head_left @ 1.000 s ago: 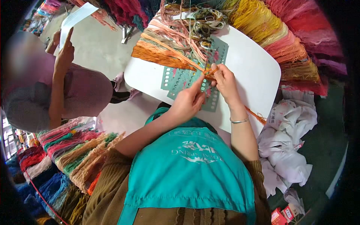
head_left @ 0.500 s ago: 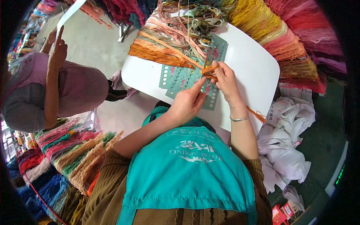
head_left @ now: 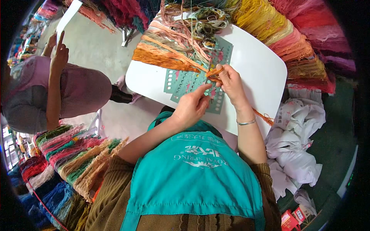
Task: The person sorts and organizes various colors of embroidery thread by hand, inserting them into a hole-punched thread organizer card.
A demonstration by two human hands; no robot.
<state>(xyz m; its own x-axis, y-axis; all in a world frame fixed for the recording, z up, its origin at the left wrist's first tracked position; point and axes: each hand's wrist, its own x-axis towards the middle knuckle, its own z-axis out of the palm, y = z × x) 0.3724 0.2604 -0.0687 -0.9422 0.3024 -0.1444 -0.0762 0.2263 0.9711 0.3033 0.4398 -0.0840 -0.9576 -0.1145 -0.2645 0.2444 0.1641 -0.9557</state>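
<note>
My right hand (head_left: 231,82) pinches a bundle of orange embroidery thread (head_left: 213,73) between thumb and fingers, and a loop of it shows at the fingertips. An orange tail of thread (head_left: 263,117) hangs by the right wrist. My left hand (head_left: 191,106) is just below, its index finger stretched toward the bundle and the other fingers bent; nothing shows in it. Green cards with punched holes (head_left: 179,82) lie under the hands on the white table (head_left: 262,65). Orange skeins (head_left: 163,59) fan out from the bundle to the left, beside peach and olive thread (head_left: 210,19).
Yellow, pink and red skeins (head_left: 285,34) hang beyond the table. White plastic bags (head_left: 295,142) are piled at the right. More skeins (head_left: 77,154) hang at the lower left. Another person (head_left: 73,88) at the left holds up a white strip (head_left: 69,15).
My left index finger has drawn slightly down from the orange bundle. My right hand keeps its pinch in nearly the same place. The other person's white strip has shifted a little.
</note>
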